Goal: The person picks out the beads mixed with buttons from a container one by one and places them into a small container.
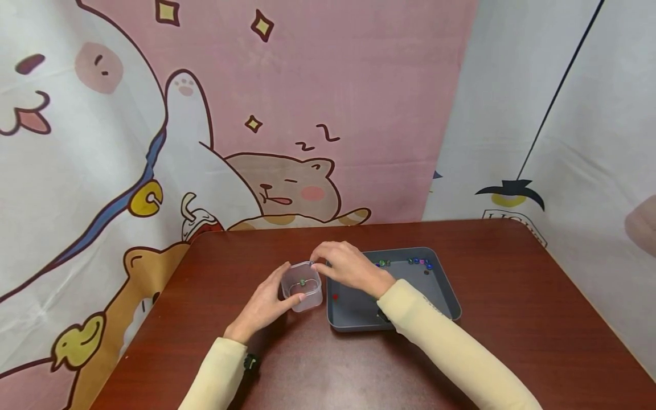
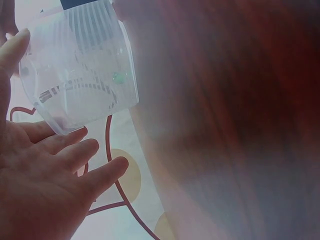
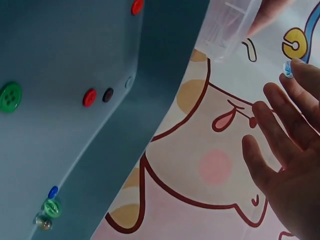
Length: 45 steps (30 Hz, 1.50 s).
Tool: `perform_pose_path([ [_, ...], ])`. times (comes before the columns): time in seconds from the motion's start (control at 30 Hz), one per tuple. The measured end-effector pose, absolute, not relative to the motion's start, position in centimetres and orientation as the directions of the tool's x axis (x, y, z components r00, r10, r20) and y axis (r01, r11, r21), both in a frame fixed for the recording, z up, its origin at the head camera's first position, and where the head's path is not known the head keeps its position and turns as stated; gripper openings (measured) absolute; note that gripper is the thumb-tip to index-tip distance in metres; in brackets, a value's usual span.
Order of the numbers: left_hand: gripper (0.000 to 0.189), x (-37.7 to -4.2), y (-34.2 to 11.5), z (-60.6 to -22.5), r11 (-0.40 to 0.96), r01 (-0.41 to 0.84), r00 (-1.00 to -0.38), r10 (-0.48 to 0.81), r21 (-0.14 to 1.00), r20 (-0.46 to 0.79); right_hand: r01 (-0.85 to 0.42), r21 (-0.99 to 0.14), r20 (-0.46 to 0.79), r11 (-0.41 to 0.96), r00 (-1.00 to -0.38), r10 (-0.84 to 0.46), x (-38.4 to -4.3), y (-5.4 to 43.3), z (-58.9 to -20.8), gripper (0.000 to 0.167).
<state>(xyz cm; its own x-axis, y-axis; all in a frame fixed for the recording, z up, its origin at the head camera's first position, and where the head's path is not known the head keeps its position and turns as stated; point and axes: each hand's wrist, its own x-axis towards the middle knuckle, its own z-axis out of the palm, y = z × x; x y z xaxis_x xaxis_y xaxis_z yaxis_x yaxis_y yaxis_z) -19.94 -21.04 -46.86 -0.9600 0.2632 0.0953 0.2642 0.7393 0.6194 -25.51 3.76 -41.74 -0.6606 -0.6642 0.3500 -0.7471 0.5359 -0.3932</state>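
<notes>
A clear plastic container stands on the table to the left of the tray. My left hand holds it by its sides, thumb in front and fingers behind. Inside shows a thin pale ring with a small green piece, blurred through the plastic in the left wrist view. My right hand is over the container's right rim. Between its thumb and index finger it pinches a small shiny blue-and-clear bead, while the other fingers spread loosely.
A grey tray lies right of the container, partly hidden by my right forearm. In it are a red button, a green button, a dark button and several small coloured pieces along the far wall. A patterned cloth hangs behind the table.
</notes>
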Motion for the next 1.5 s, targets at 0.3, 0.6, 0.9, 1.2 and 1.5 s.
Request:
perform_pose_path([
  [0.3,0.097,-19.9,-21.0,-46.9,0.741,0.26,-0.961,0.262,0.619,0.091,-0.748,-0.388,0.301,0.538,-0.655,-0.693,-25.9,2.9,-42.3,0.02],
  [0.6,0.097,-20.0,-20.9,-46.8,0.748,0.258,-0.961,0.262,0.612,0.085,-0.78,-0.281,0.285,0.56,-0.625,-0.727,-26.0,2.5,-43.1,0.018],
  [0.9,0.097,-20.1,-20.8,-46.7,0.758,0.257,-0.963,0.256,0.6,0.089,-0.784,-0.261,0.297,0.564,-0.621,-0.725,-26.3,2.4,-43.6,0.017],
  [1.2,0.096,-20.1,-21.0,-46.8,0.759,0.265,-0.96,0.264,0.595,0.09,-0.743,-0.34,0.287,0.577,-0.666,-0.688,-25.9,3.3,-43.1,0.023],
  [1.5,0.098,-20.2,-21.0,-46.8,0.773,0.263,-0.962,0.252,0.577,0.1,-0.659,-0.446,0.347,0.605,-0.751,-0.562,-25.8,7.7,-41.1,0.022],
])
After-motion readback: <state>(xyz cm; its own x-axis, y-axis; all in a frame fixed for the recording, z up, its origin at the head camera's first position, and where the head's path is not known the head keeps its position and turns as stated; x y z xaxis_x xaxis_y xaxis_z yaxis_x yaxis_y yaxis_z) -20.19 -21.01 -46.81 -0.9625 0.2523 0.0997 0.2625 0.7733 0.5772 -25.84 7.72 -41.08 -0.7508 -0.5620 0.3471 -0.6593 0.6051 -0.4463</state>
